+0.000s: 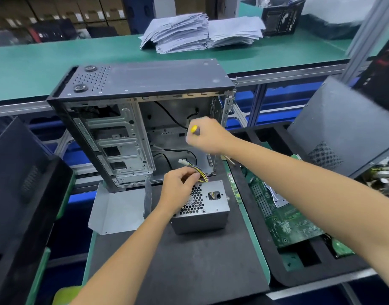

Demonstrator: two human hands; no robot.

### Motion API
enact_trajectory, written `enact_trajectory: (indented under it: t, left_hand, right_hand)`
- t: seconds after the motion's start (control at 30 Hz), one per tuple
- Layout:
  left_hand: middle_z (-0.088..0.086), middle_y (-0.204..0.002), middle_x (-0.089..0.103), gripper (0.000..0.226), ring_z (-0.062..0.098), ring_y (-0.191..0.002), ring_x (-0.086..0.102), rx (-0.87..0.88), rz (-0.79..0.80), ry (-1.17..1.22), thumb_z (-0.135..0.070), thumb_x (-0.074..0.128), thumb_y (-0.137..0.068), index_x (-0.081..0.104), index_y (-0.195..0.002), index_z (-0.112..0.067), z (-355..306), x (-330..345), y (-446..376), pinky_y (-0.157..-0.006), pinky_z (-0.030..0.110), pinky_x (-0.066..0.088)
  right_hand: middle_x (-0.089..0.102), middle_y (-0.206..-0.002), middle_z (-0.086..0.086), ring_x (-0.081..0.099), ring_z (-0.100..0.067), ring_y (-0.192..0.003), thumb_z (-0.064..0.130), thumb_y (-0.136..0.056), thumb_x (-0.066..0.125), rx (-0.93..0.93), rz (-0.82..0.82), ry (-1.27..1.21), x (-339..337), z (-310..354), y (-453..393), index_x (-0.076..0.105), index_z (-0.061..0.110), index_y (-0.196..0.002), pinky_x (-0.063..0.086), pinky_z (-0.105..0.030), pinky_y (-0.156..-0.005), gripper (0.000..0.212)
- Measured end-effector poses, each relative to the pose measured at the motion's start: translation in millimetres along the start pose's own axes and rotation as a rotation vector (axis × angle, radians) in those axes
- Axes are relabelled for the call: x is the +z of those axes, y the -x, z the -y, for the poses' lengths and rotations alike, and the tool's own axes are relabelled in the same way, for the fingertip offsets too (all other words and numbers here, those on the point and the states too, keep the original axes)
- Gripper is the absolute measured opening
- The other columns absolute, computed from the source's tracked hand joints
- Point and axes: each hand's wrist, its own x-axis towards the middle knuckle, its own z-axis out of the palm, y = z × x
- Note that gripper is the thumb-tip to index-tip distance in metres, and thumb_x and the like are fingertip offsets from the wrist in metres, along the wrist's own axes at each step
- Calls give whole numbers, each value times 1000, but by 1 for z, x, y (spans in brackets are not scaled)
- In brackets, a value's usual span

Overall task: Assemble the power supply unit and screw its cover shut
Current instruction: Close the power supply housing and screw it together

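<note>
My left hand (178,186) pinches the wires (201,176) clear of the metal box (208,208) mid-frame, while my right hand (205,135) grips the screwdriver (194,129) ready above.

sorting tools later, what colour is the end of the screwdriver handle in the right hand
Yellow cap on a dark handle; the head view shows it.

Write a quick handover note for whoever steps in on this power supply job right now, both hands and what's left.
Left hand: holds the yellow-and-black wire bundle at the grey metal power supply box.
Right hand: grips the yellow-capped screwdriver, raised before the open black computer case.
The bent grey sheet-metal cover lies apart, left of the box.
Done: none visible. Left: tuck wires, fit cover, drive screws.
</note>
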Motion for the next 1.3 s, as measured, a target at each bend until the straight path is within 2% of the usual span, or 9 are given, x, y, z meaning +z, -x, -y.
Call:
enact_trajectory:
  t: [0.07,0.13,0.23,0.43,0.57,0.7,0.93,1.13,1.3]
  left_hand:
    - [-13,-70,68,12,-1,-66,59,-6,15,-12,-14,65,-90,73,-84,-21,0,1,0,-65,12,45]
    - [-14,-71,68,12,-1,-67,59,-26,23,-2,-16,64,-90,73,-84,-21,0,1,-1,-65,13,45]
    - [-7,-70,69,14,4,-64,57,-39,4,27,-18,63,-91,72,-82,-23,2,0,-2,-62,19,45]
    - [-9,-77,70,18,9,-72,61,-35,-9,30,-15,61,-91,71,-83,-29,4,0,-3,-66,19,47]
    - [-14,-68,66,19,0,-62,54,-31,-9,24,-16,61,-91,71,-82,-30,4,1,-3,-60,13,43]
    - [-12,-76,69,20,-1,-68,58,-35,-2,7,-12,58,-92,71,-84,-26,4,1,-3,-63,11,44]
    - [-11,-70,64,33,-6,-66,58,-48,-9,48,-4,51,-94,67,-79,-30,-1,0,1,-62,5,42]
    - [-12,-76,68,20,3,-74,63,-51,10,-14,-9,58,-92,70,-86,-23,2,1,1,-70,13,48]
    - [-7,-87,71,15,2,-80,64,-51,98,-32,-8,62,-90,72,-94,-19,5,3,-4,-73,12,48]
  right_hand:
    - [53,-59,-6,48,-18,-51,20,-83,57,23,-179,-283,-8,14,-4,52,5,-67,39,-25,-49,22]
    - [51,-52,-3,48,-14,-45,27,-82,58,36,-180,-361,-11,23,-5,47,11,-59,40,-21,-43,30]
    - [43,-42,5,44,-9,-35,24,-83,57,12,-174,-266,-9,25,2,38,14,-50,33,-14,-36,40]
    - [45,-54,-8,42,-8,-33,11,-84,54,37,-177,-304,-12,17,10,39,10,-61,32,-13,-32,27]
    - [47,-51,-4,48,-7,-32,12,-86,54,50,-158,-290,-16,17,11,37,13,-60,33,-12,-34,31]
    - [51,-56,-8,49,-10,-33,13,-86,54,55,-117,-292,-14,17,13,38,13,-63,34,-13,-35,28]
    - [63,-62,-16,60,-14,-40,15,-87,55,52,-89,-237,-19,13,11,42,13,-64,38,-15,-36,27]
    - [67,-65,-12,67,-18,-49,18,-88,64,-19,30,-216,-27,11,13,53,8,-85,46,-18,-42,16]
    - [65,-63,-5,68,-13,-50,22,-90,65,-103,134,-74,-37,14,17,52,12,-84,46,-16,-43,18]
